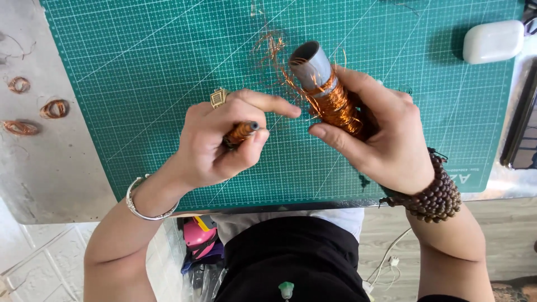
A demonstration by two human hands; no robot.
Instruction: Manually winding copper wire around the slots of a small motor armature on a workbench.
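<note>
- Head view, looking straight down at my two hands over a green cutting mat (140, 67) that lies on a grey metal table (50, 173).
- My right hand (386, 140) is wrapped around a grey tube (311, 64) wound with copper wire (338, 106); thumb below, fingers curled over the top, a firm hold. The tube tilts with its open end toward 11 o'clock.
- Loose copper strands (268, 47) spring out in a tangle at about 10 o'clock from the tube's mouth, hanging above the mat.
- My left hand (224, 140) sits at 9 o'clock from the tube, just beside it, not touching it as far as I can see. Its thumb and fingers are pinched narrow around a small copper-wound spool (240, 133) with a dark tip; the forefinger points out toward the right hand.
- A square gold ring (218, 98) rides on my left hand, a silver bangle (146, 202) on that wrist, and a brown bead bracelet (436, 193) on my right wrist.
- Far off at 2 o'clock, a white rounded case (493, 41) rests at the mat's edge.
- At 9 o'clock, well apart on the bare table, lie three small copper wire coils (54, 108).
</note>
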